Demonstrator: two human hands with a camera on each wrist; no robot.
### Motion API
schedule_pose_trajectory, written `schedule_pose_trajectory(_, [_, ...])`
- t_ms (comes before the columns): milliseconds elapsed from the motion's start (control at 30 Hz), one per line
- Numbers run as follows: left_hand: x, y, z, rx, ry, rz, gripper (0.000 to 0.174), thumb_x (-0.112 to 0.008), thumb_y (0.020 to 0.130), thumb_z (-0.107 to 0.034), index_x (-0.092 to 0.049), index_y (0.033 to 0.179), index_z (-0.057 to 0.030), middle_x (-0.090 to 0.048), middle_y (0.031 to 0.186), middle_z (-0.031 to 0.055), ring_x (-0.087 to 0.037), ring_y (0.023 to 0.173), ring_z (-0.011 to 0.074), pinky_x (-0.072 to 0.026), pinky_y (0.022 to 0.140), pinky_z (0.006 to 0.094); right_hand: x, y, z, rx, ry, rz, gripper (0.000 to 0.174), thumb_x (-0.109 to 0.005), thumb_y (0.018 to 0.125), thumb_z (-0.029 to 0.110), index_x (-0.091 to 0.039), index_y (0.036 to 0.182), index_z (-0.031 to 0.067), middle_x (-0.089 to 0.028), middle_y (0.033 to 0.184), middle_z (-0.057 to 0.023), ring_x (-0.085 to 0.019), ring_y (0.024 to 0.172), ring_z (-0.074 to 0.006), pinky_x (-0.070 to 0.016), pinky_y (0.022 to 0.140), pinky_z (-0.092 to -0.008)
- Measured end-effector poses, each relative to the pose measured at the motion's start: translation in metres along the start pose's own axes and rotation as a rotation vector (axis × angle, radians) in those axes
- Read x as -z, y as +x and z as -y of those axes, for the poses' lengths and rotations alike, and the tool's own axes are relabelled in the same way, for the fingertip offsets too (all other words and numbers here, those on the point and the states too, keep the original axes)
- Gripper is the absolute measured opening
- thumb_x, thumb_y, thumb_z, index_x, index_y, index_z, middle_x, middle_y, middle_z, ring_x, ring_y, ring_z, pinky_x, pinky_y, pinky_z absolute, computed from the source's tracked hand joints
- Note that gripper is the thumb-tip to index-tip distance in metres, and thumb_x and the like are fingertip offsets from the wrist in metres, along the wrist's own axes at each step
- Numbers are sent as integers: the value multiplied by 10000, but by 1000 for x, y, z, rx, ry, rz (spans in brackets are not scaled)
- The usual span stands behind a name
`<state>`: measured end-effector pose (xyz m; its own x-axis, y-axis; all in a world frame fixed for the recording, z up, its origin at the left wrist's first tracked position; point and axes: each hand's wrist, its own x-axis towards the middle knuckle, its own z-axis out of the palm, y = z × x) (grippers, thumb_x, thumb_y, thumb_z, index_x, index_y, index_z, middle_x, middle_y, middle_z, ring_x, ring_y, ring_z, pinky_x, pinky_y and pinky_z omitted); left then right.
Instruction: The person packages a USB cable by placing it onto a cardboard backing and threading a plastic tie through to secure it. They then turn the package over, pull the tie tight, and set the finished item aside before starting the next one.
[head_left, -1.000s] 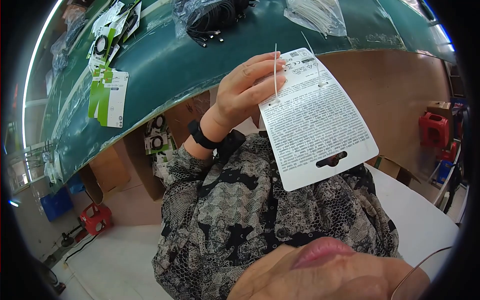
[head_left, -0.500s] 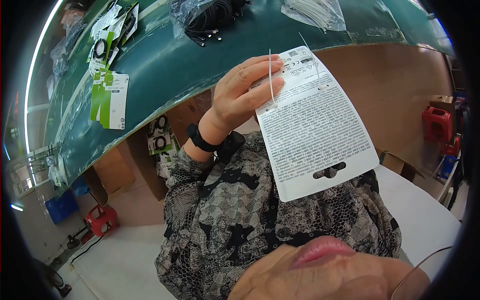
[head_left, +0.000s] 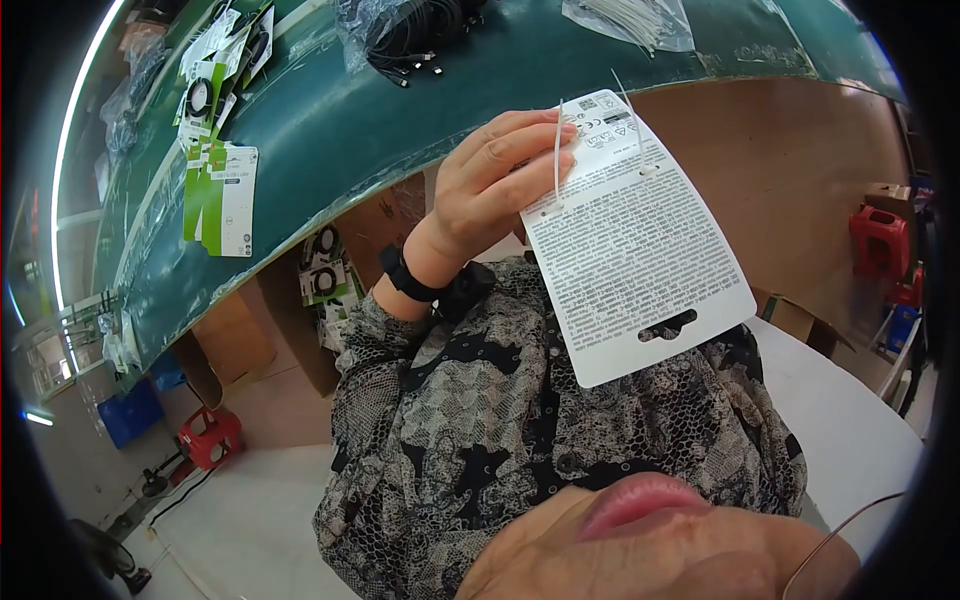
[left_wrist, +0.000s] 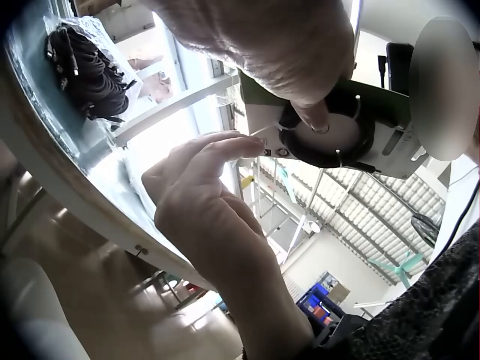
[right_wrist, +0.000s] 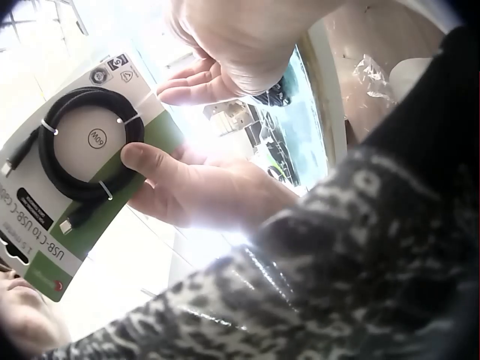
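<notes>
My left hand (head_left: 490,180) grips a white blister-style hang card (head_left: 640,250) by its edge, fingers on the printed back. In the left wrist view, its thumb presses beside the coiled black cable on the front. The right wrist view shows the coil (right_wrist: 79,187) fastened to the green and white card, which reads USB-C to USB-C cable. Two white cable ties (head_left: 558,160) pass through the card, their loose tails standing out on the back. My right hand (left_wrist: 214,195), hidden in the head view, has extended fingers close to the card's edge.
On the green table (head_left: 340,120) lie a bundle of black cables (head_left: 420,40) in plastic, a bag of white cable ties (head_left: 640,20) and a pile of packaged cables (head_left: 220,60). Cardboard boxes (head_left: 230,335) stand beneath it. A red stool (head_left: 880,240) stands at right.
The left hand and card dip slightly toward the body, then come back up and a little right. The grip stays the same.
</notes>
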<state>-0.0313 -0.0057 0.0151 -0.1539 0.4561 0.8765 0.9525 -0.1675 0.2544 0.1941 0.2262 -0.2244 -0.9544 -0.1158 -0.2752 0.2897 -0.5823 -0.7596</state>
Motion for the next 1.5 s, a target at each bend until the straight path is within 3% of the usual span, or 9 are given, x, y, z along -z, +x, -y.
schedule_pose_trajectory(867, [-2, -2, 0, 29, -18, 33, 341, -706, 739, -112, -566, 1022, 17, -625, 1009, 223, -622, 962, 384, -520, 817, 428, -75, 47, 68, -24, 411, 15, 411, -543, 919, 171, -433, 1279, 7, -523, 1219, -157, -563, 1031, -188, -510, 818, -314])
schedule_pose_trajectory(967, [-3, -5, 1, 128, -13, -32, 280, -694, 709, -61, -602, 971, -24, -630, 996, 141, -641, 897, 261, -537, 748, 326, -100, 48, 84, -31, 460, 23, 411, -544, 918, 169, -432, 1279, 7, -523, 1218, -158, -563, 1031, -188, -510, 817, -315])
schedule_pose_trajectory(1000, [-4, -12, 1, 129, -9, -32, 280, -694, 709, -61, -602, 971, -24, -630, 996, 141, -641, 897, 261, -537, 748, 326, -111, 66, 88, 471, -100, -57, 384, -549, 911, 124, -441, 1261, 8, -542, 1175, -152, -571, 999, -176, -506, 806, -306])
schedule_pose_trajectory(1033, [-6, -27, 2, 355, -94, -75, 260, -681, 739, -52, -596, 982, -23, -632, 989, 129, -636, 870, 231, -528, 729, 307, -147, 87, 116, 954, -678, -134, 361, -553, 904, 79, -449, 1243, 8, -561, 1131, -146, -580, 968, -164, -503, 796, -297])
schedule_pose_trajectory(1100, [-10, -46, 1, 813, -266, -171, 219, -654, 798, -33, -586, 1005, -21, -635, 975, 107, -625, 816, 172, -510, 691, 268, -155, 96, 141, 879, -415, -23, 378, -563, 902, 92, -444, 1253, 16, -579, 1091, -134, -585, 949, -162, -497, 784, -293])
schedule_pose_trajectory(1167, [-20, -40, -1, 853, -391, -296, 203, -631, 825, -34, -578, 1020, -20, -633, 974, 90, -612, 811, 150, -498, 691, 256, -159, 98, 156, 705, 105, 166, 413, -583, 897, 117, -436, 1273, 30, -613, 1011, -111, -594, 913, -158, -487, 760, -285])
schedule_pose_trajectory(1200, [-27, -31, -2, 885, -520, -413, 189, -608, 851, -34, -570, 1036, -19, -630, 973, 74, -599, 807, 128, -486, 691, 245, -165, 96, 162, 700, 102, 162, 413, -583, 897, 117, -436, 1273, 30, -613, 1011, -111, -594, 913, -158, -487, 760, -285])
schedule_pose_trajectory(1300, [-32, -18, -6, 944, -699, -549, 177, -575, 890, -46, -555, 1063, -19, -624, 979, 47, -583, 818, 101, -470, 707, 231, -188, 95, 172, 875, -575, -162, 279, -556, 872, -36, -538, 1147, 8, -625, 952, -72, -599, 807, -120, -482, 695, -228])
schedule_pose_trajectory(1500, [-25, -22, -2, 1166, -808, -586, 185, -567, 909, -88, -542, 1082, -29, -618, 1015, 38, -582, 890, 93, -468, 768, 231, -213, 101, 185, 943, -980, -258, 191, -604, 820, -77, -616, 1004, -27, -628, 874, -60, -586, 755, -81, -472, 646, -183])
